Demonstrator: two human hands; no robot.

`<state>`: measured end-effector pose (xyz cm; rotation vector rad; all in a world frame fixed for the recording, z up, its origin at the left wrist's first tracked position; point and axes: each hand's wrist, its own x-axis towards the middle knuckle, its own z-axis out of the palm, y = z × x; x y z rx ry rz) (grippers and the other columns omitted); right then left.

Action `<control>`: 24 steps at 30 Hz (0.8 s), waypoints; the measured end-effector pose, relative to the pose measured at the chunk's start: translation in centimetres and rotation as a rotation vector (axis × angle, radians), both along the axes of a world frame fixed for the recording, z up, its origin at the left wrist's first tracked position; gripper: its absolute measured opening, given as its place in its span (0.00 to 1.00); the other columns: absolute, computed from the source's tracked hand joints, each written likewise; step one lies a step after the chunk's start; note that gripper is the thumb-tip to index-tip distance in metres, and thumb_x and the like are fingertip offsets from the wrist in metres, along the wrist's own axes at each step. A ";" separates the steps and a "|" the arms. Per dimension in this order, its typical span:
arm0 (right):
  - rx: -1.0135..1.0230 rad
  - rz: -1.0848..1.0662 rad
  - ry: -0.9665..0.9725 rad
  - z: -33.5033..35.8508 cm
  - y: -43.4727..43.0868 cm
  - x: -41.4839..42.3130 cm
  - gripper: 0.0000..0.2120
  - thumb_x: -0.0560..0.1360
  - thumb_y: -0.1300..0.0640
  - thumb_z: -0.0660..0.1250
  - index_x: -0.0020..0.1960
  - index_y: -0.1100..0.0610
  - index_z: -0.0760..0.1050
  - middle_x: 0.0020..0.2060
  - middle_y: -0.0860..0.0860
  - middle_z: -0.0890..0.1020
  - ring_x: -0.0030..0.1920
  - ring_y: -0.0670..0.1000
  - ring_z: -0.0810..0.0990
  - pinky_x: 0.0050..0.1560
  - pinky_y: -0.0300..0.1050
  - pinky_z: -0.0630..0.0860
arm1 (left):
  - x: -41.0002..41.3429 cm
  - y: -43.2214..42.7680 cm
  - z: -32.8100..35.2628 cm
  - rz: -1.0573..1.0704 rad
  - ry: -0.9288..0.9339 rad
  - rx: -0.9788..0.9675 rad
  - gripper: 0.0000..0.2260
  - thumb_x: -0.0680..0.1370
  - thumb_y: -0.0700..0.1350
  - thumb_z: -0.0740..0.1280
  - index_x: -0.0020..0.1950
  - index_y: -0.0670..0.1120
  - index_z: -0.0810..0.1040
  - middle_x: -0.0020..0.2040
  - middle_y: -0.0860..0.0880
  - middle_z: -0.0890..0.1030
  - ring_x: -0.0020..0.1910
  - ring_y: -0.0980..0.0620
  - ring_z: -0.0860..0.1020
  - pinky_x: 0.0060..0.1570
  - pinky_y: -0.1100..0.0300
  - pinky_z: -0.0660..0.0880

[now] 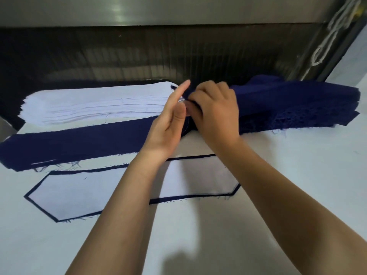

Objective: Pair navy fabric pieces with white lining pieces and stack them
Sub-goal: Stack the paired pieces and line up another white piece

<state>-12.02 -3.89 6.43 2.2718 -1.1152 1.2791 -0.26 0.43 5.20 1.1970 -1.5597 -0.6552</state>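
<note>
Right hand [214,112] pinches one navy piece [248,90] — one white stack [95,104] beside.

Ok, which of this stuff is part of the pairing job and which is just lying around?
Job: white lining stack, navy stack gripped by right hand, left hand beside it, navy strips, paired piece in front.
Lying about: white cord top right, metal panel behind.

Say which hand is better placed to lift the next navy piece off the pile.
Right. The right hand pinches the end of the navy pile; the left hand lies open beside it, fingers straight.
</note>
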 end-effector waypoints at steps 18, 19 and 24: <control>0.347 -0.275 0.256 -3.4 0.2 -4.4 0.21 0.74 0.61 0.64 0.67 0.55 0.72 0.65 0.57 0.70 0.66 0.61 0.65 0.63 0.52 0.55 | 8.3 7.1 -2.2 0.323 0.129 0.137 0.11 0.79 0.38 0.65 0.48 0.55 0.80 0.38 0.65 0.82 0.40 0.68 0.80 0.43 0.76 0.72; 0.363 -0.305 0.250 -3.5 0.0 -4.8 0.21 0.75 0.60 0.63 0.67 0.54 0.71 0.66 0.56 0.69 0.66 0.60 0.63 0.64 0.52 0.54 | 9.1 7.7 -2.5 0.341 0.111 0.141 0.10 0.79 0.38 0.65 0.49 0.53 0.81 0.40 0.64 0.83 0.41 0.69 0.79 0.44 0.77 0.71; 0.361 -0.353 0.172 -4.0 0.1 -5.9 0.20 0.75 0.60 0.63 0.67 0.53 0.73 0.66 0.56 0.69 0.66 0.60 0.62 0.63 0.51 0.52 | 12.4 10.1 -3.6 0.509 0.007 0.147 0.07 0.78 0.38 0.65 0.50 0.47 0.82 0.43 0.57 0.82 0.35 0.65 0.79 0.40 0.75 0.73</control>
